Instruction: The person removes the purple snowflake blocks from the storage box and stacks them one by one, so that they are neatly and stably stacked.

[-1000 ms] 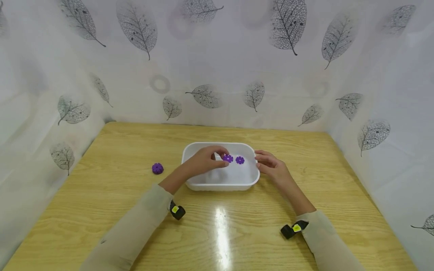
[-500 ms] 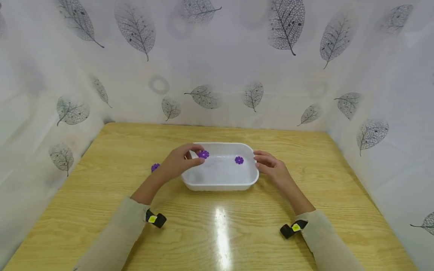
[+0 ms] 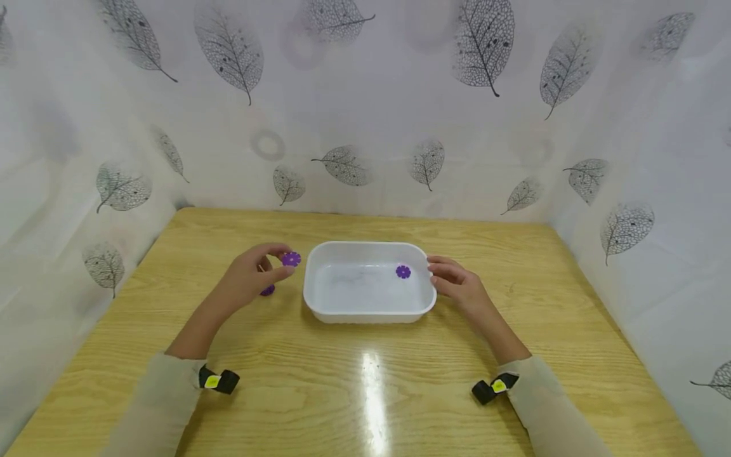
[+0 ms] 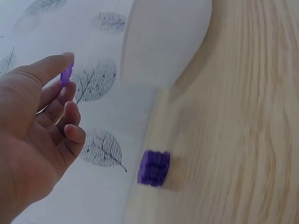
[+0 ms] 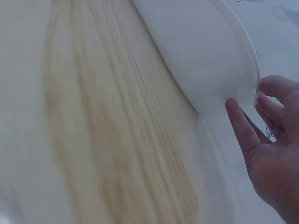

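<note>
In the head view, my left hand [image 3: 251, 279] is raised left of the white tray [image 3: 365, 317]. Between thumb and index finger it pinches a thin purple flower-shaped disc [image 3: 291, 259], seen nearly edge-on in the left wrist view. A small stack of purple discs [image 4: 154, 168] stands on the table below that hand, partly hidden by it in the head view. Another purple disc [image 3: 403, 272] lies inside the tray, toward its right end. My right hand [image 3: 459, 282] rests thumb and fingertips against the tray's outer right end, the fingers fairly relaxed.
The tray stands on a light wooden table [image 3: 320, 374]. White leaf-printed sheeting [image 3: 365, 95] hangs behind the table and along both sides. Each wrist wears a small black camera, the left one [image 3: 219, 381] and the right one [image 3: 493, 387].
My left hand has moved left, out of the tray and past its left rim, with the pinched disc. The right hand, the tray and the disc inside stay about where they were.
</note>
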